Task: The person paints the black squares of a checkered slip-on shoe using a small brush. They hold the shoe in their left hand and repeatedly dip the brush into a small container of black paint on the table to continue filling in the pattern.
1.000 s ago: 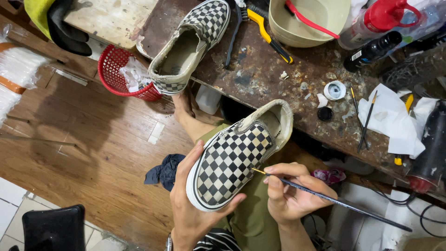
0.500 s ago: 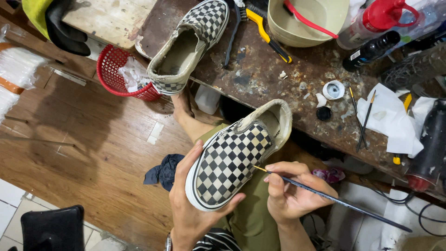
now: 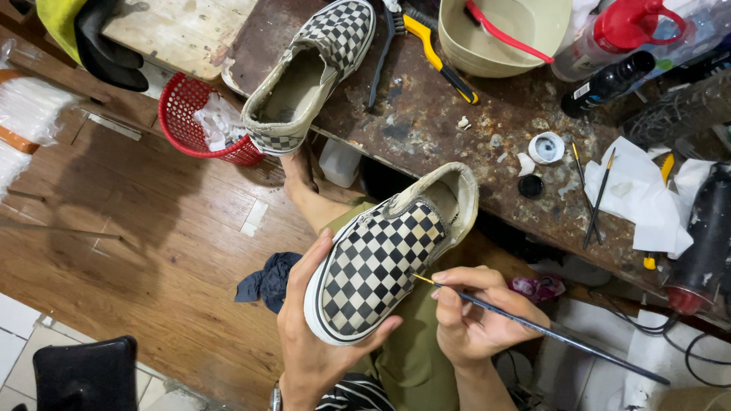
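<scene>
Left hand (image 3: 316, 342) is cupped under the toe of a checkered slip-on shoe (image 3: 384, 262), fingers wrapped tight around it, held mid-frame over the lap. Right hand (image 3: 476, 320) at about 3 o'clock of the shoe pinches a thin paintbrush (image 3: 533, 326), tip touching the shoe's side. The matching second shoe (image 3: 308, 72) sits up at 11 o'clock on the stained counter (image 3: 426, 129).

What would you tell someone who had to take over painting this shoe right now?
Left hand cups the checkered slip-on shoe from below, toe toward the person.
Right hand pinches a thin paintbrush, its tip touching the shoe's side near the checks.
The second checkered shoe lies on the stained workbench, with a small open paint pot and spare brushes nearby.
Done: cannot tell how much is painted.
Left: touch-up on the held shoe looks underway.
</scene>
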